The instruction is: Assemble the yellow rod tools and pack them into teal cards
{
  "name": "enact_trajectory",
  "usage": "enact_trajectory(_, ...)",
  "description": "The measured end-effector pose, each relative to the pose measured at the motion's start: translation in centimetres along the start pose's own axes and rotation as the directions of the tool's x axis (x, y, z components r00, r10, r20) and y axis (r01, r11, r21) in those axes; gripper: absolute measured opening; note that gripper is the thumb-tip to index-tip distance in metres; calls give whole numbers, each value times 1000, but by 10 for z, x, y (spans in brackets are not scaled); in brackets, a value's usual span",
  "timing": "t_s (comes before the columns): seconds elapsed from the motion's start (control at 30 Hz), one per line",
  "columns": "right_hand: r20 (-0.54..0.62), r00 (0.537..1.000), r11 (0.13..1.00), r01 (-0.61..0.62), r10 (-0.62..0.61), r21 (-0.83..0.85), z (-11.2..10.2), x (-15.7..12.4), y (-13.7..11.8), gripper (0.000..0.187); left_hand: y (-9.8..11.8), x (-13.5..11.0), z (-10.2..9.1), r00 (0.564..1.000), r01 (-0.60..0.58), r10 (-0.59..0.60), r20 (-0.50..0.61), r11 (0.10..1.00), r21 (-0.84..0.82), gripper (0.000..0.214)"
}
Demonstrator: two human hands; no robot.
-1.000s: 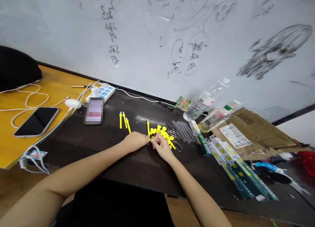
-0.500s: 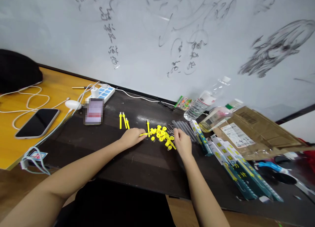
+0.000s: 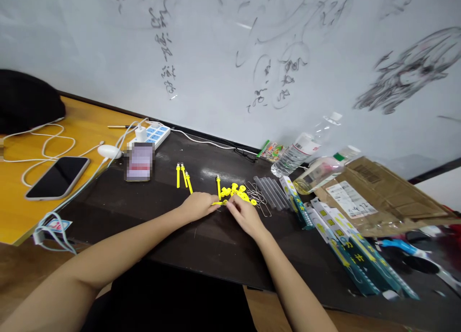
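My left hand (image 3: 199, 205) rests on the dark table (image 3: 201, 245) with its fingers pinched on a thin yellow stick (image 3: 217, 203). My right hand (image 3: 244, 215) meets it from the right, fingers curled at the stick's tip; what they hold, if anything, is too small to see. Just behind both hands lies a pile of small yellow plastic parts (image 3: 237, 191). Three finished yellow sticks (image 3: 183, 174) lie to the left, and another (image 3: 218, 187) stands by the pile. Metal wire springs (image 3: 255, 191) and clear tubes (image 3: 272, 192) lie to the right.
Green and yellow boxes (image 3: 345, 240), two lying plastic bottles (image 3: 306, 152) and a flattened cardboard box (image 3: 378, 197) fill the right side. A power strip (image 3: 153, 134), white cables, a phone (image 3: 57, 177) and a black bag (image 3: 25, 101) sit to the left on the yellow table (image 3: 14, 216).
My right hand reached right to the springs and tubes half a second ago, then came back to meet my left hand at the yellow stick. The left hand stayed in place.
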State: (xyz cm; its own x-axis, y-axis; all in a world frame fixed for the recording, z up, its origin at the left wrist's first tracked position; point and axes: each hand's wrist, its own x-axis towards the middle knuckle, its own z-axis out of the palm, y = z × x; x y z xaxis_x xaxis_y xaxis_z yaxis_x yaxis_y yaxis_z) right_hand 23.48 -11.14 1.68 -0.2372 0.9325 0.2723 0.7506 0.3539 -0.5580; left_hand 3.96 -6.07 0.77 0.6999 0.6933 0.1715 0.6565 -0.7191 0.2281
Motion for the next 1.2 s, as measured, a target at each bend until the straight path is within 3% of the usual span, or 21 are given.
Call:
enact_trajectory(0.1, 73, 997, 999, 9, -12, 39, 11, 0, -1, 25, 0, -1, 1, 998, -62, 61, 29, 997, 44, 30)
enact_trajectory(0.27, 210, 978, 999, 20, -13, -28, 12, -1, 8, 29, 1, -1, -2, 997, -75, 74, 39, 997, 24, 29)
enact_trajectory(0.43, 121, 993, 1000, 8, -7, -11, 11, -1, 8, 29, -1, -1, -3, 998, -63, 63, 28, 998, 10, 26)
enact_trajectory(0.7, 158, 987, 998, 34, -25, -55, 15, -1, 7, 25, -2, -1, 4, 994, -98, 98, 41, 995, -22, 26)
enact_trajectory(1.07, 112, 994, 1000, 16, -15, -8, 22, 0, 8, 27, 6, -3, -1, 989, -136, 131, 62, 987, 86, 34)
enact_trajectory(1.2, 48, 999, 1000, 10, -11, 29, 25, 1, 9, 28, 8, -3, 2, 991, -127, 122, 58, 987, 102, 37)
